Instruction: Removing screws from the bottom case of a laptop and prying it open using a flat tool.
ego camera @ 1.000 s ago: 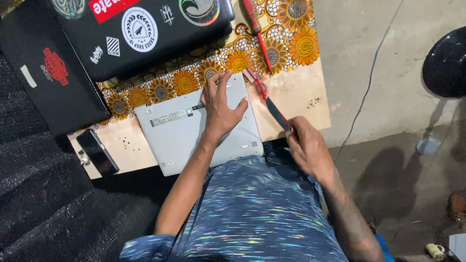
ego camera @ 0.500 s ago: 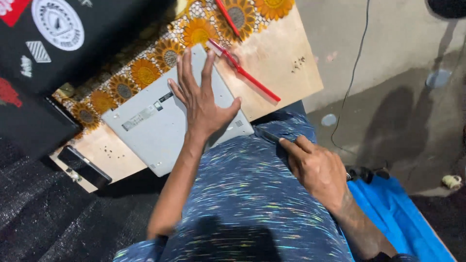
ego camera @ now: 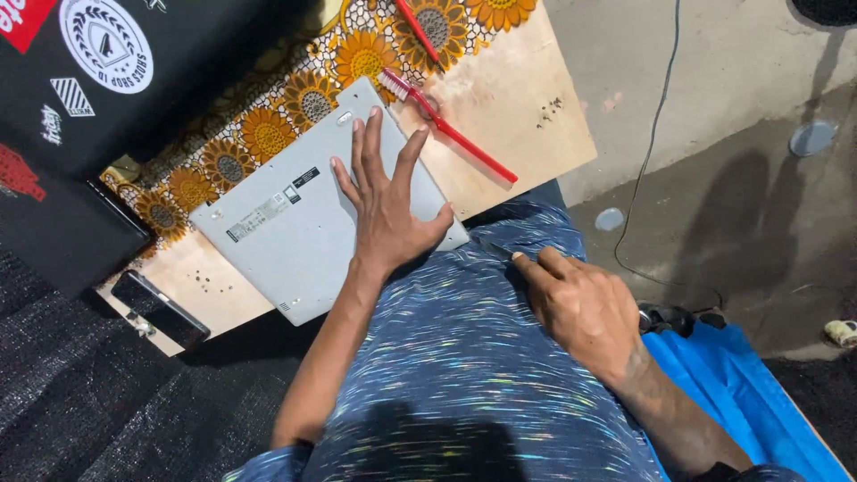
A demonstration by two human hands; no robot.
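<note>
Seen from above, a person sits at a small wooden board (ego camera: 527,107) used as a low table. The left hand (ego camera: 386,201) lies flat, fingers spread, on the grey underside of a closed laptop (ego camera: 295,241), seemingly pressing it down so it stays put. The laptop sits at an angle across the board's near edge, bottom side up — a narrow white label strip and a small dark sticker lie near its far long edge.

The right hand (ego camera: 580,303) rests on the lap, on blue streaked fabric, fingers curled around something thin and dark; what it is cannot be made out.

A red toothbrush (ego camera: 446,125) lies on the board just beside the laptop's far corner. Sunflower-patterned cloth (ego camera: 268,134) covers the board's far part. At upper left, a black case (ego camera: 134,80) carries stickers: a round white badge, a red patch, a striped square. A dark phone (ego camera: 161,308) lies at the board's near left corner.
</note>
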